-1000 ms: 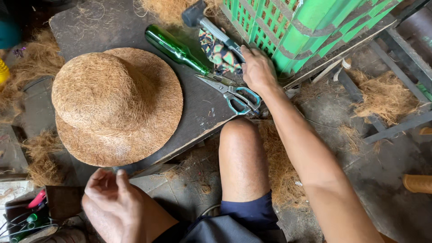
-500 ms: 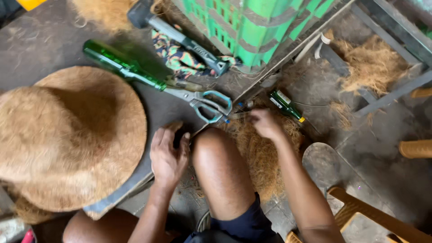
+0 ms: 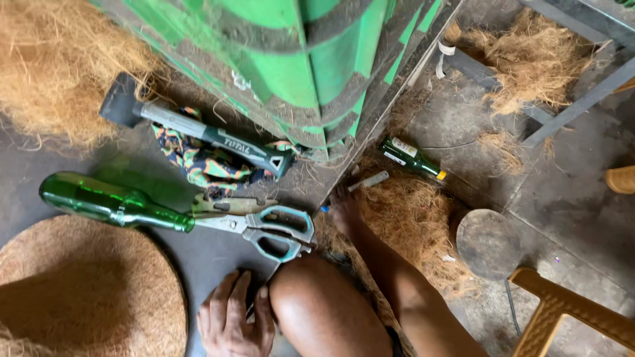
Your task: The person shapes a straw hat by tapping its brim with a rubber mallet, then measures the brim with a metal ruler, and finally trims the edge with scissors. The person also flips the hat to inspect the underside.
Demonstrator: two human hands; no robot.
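Observation:
My left hand (image 3: 228, 320) lies flat on the dark board (image 3: 211, 264), fingers spread, just left of my bare knee (image 3: 324, 311); it holds nothing. My right hand (image 3: 344, 208) reaches down past the board's edge onto the coir fibre pile (image 3: 413, 221). It is close to a small grey metal piece (image 3: 369, 180), and its fingers are partly hidden. Grey-handled scissors (image 3: 268, 231) lie between the two hands. A green glass bottle (image 3: 112, 201) lies left of the scissors, above a woven coir hat (image 3: 79, 291).
A hammer (image 3: 198, 132) rests on a patterned cloth (image 3: 198, 165) below a green plastic crate (image 3: 297, 59). On the floor are a small green bottle (image 3: 413, 158), a round disc (image 3: 488, 243), a wooden chair frame (image 3: 569, 311) and metal bars (image 3: 562, 112). Loose fibre (image 3: 59, 59) lies at top left.
My right hand has drawn back from the small green bottle to the board's edge. The left hand has slid onto the board beside the knee. The view has moved closer.

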